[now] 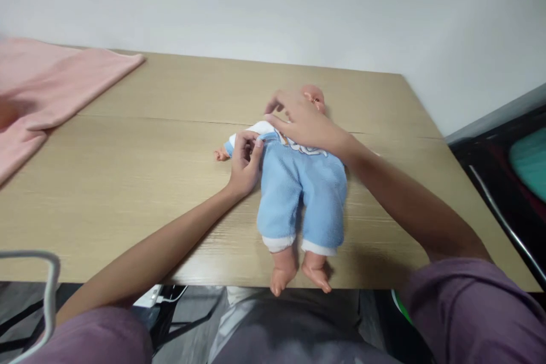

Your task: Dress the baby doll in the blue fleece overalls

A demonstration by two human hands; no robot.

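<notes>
A baby doll [301,193] in a light blue fleece romper with white cuffs lies on its back on the wooden table [140,170], its feet at the near edge and its head toward the wall. My left hand [245,162] pinches the romper's edge at the doll's shoulder, by its outstretched arm. My right hand [298,119] rests on the doll's chest and neck with its fingers curled over the fabric, and it covers most of the doll's face.
A pink cloth [46,91] lies spread at the table's far left corner. A white wall stands behind the table. To the right, below the table edge, are dark furniture and a teal cushion [531,159]. A white cable [46,290] loops at lower left.
</notes>
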